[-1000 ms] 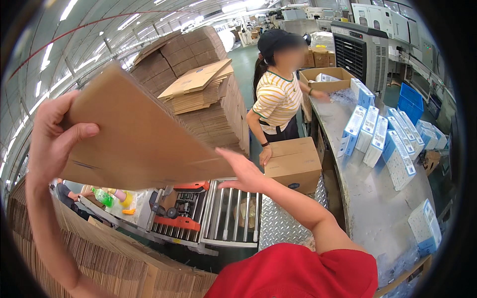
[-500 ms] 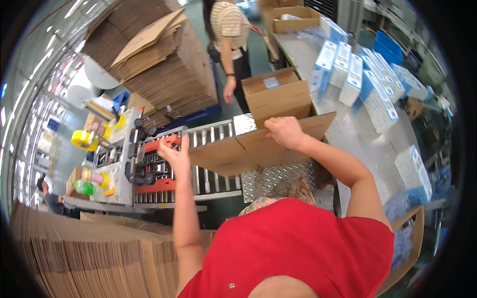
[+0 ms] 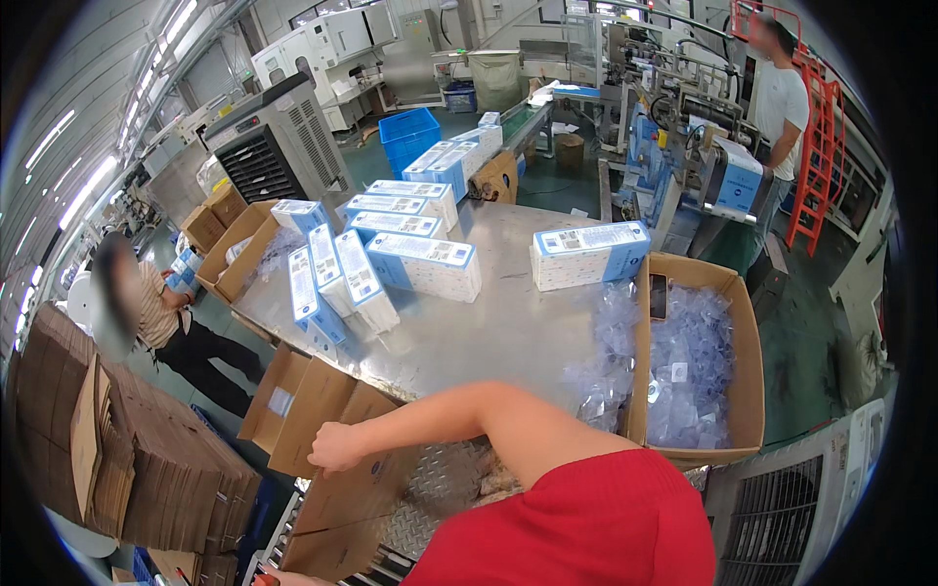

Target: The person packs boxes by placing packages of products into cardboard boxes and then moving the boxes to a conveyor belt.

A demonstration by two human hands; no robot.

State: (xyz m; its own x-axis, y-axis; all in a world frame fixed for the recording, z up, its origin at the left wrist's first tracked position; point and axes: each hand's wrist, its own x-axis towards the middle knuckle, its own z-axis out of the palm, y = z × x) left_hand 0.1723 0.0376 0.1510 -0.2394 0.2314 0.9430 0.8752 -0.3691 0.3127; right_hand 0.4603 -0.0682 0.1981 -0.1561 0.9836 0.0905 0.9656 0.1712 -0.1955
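The left hand [image 3: 295, 578] is cropped at the lower edge; its grip cannot be told. The near brown carton [image 3: 342, 527], at the metal plate [image 3: 445, 479], is grasped along its upper edge by the clenched right hand [image 3: 335, 447]; panels are best kept square by even support.

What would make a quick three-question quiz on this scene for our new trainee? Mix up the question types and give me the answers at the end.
1. Multiple choice: what does the right hand grip?
A) the ladder
B) a white package
C) cardboard

2. True or false: clear plastic lies both inside the carton on the right and on the table beside it.

3. Fill in the colour: the crate beyond the table is ____.

Key: 1. C; 2. true; 3. blue.
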